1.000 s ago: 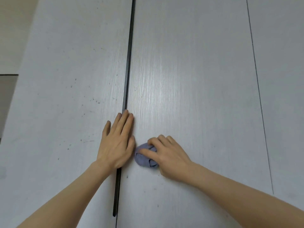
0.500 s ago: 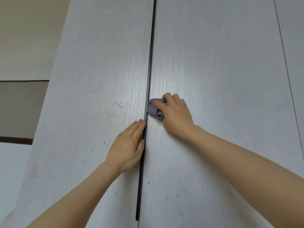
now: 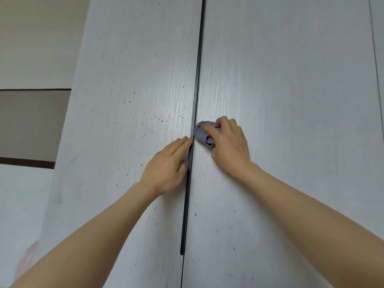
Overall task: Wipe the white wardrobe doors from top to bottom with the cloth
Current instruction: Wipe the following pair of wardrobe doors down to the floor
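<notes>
Right hand [image 3: 229,145] bunches the crumpled grey-blue cloth [image 3: 203,135] against the white wood-grain right wardrobe door [image 3: 291,100], hard by its inner edge at the black centre strip [image 3: 195,100]. Left hand [image 3: 168,165] lies flat, fingers together, bracing the speckled left door [image 3: 128,80]. Mid-wipe, I'd say; next, a firm downward stroke.

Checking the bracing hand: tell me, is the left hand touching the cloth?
Apart. The head view shows the left hand flat on the left door, the dark seam separating it from the cloth.
</notes>
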Motion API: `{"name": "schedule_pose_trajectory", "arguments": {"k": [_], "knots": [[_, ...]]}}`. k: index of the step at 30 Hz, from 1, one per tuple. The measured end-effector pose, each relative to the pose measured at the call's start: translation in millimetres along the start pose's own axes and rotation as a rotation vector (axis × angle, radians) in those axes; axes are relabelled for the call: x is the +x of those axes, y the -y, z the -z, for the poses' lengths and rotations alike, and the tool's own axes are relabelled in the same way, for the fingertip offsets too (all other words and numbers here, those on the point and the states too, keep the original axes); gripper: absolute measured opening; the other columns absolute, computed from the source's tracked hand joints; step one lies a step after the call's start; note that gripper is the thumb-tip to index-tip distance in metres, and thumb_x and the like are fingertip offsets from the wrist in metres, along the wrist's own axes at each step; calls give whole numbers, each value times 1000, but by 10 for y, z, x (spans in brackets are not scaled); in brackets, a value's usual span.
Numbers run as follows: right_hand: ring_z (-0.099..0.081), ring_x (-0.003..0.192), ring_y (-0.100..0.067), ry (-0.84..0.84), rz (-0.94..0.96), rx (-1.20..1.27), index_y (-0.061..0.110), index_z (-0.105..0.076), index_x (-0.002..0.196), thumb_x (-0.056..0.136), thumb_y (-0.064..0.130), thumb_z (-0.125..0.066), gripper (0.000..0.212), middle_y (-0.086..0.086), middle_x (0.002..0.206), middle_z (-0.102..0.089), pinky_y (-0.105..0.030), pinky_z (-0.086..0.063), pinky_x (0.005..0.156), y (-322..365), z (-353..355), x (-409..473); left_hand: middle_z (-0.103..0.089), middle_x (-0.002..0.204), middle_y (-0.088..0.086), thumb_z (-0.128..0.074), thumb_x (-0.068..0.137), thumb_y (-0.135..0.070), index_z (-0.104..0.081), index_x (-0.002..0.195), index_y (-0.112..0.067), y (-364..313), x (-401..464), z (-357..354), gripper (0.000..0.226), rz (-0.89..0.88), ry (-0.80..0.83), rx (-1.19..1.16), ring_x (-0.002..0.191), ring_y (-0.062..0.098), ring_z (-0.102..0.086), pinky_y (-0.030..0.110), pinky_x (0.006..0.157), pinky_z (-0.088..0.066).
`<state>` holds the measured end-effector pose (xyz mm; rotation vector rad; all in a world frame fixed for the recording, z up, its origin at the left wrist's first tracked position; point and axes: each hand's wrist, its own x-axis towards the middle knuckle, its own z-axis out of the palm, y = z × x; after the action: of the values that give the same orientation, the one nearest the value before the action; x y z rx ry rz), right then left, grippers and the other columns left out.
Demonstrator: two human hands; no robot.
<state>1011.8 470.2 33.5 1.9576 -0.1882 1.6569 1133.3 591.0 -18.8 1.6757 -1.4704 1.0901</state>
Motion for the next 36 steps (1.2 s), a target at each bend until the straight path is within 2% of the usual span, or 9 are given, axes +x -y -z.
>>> {"name": "schedule_pose_trajectory", "arguments": {"k": [6,10,12,18,23,26,30,34,36], "knots": [[-41,77,-20,146,247,79,14,-59,114,59,5,-56,56,-4,93,-47,-28,-34,61,321,-88,-1341,-37,149,4,-17,86,-30,-34,144,-14,-20,-194,-90,63,19,-56,45,139,24,-30,33,109,-27],[-50,69,-19,278,443,1,19,-68,103,67,6,-58,40,-1,84,-58,-27,-29,60,262,85,-1632,-45,143,10,-26,90,-32,-38,142,-7,-95,-492,-305,59,23,-26,149,132,34,-39,46,99,-42],[-52,69,-22,222,410,-37,18,-69,103,71,5,-46,42,-4,84,-60,-29,-27,62,147,191,-1502,-42,145,12,-27,92,-33,-36,143,-7,-109,-603,-392,57,42,-27,172,133,36,-38,49,100,-40],[-46,81,-26,44,49,-46,13,-67,112,58,-1,-55,57,-13,93,-60,-32,-42,60,110,177,-1401,-36,148,12,-28,95,-33,-30,145,-11,-170,-804,-589,55,101,-57,149,137,35,-32,50,106,-33],[-47,76,-20,358,594,7,23,-66,105,77,10,-42,39,-2,90,-60,-31,-32,66,321,78,-2098,-36,148,12,-26,96,-32,-31,145,-12,-203,-806,-640,53,161,-82,148,136,35,-33,51,104,-33],[-53,73,-20,395,667,-11,25,-65,105,76,10,-54,35,-1,90,-60,-31,-38,64,207,166,-2141,-35,149,12,-25,97,-33,-29,146,-13,-212,-843,-675,53,180,-88,150,137,35,-31,52,105,-33],[-57,72,-29,201,412,-44,13,-68,108,69,-6,-51,47,-13,93,-63,-33,-42,59,-180,366,-1735,-31,151,10,-22,97,-34,-26,147,-17,-242,-899,-733,53,219,-100,140,139,33,-27,51,108,-28],[-45,85,-28,-20,-170,-34,12,-63,119,58,-17,-63,67,-19,100,-57,-38,-44,64,-424,501,-1612,-29,152,7,-18,96,-34,-26,147,-20,-321,-950,-808,54,305,-138,79,141,31,-23,51,109,-24],[-38,87,-24,-77,-297,-14,14,-60,123,60,-14,-61,69,-14,106,-49,-38,-44,67,-322,428,-1779,-28,153,7,-23,97,-29,-26,147,-22,-388,-905,-844,51,359,-178,26,142,31,-20,52,110,-23]]}}
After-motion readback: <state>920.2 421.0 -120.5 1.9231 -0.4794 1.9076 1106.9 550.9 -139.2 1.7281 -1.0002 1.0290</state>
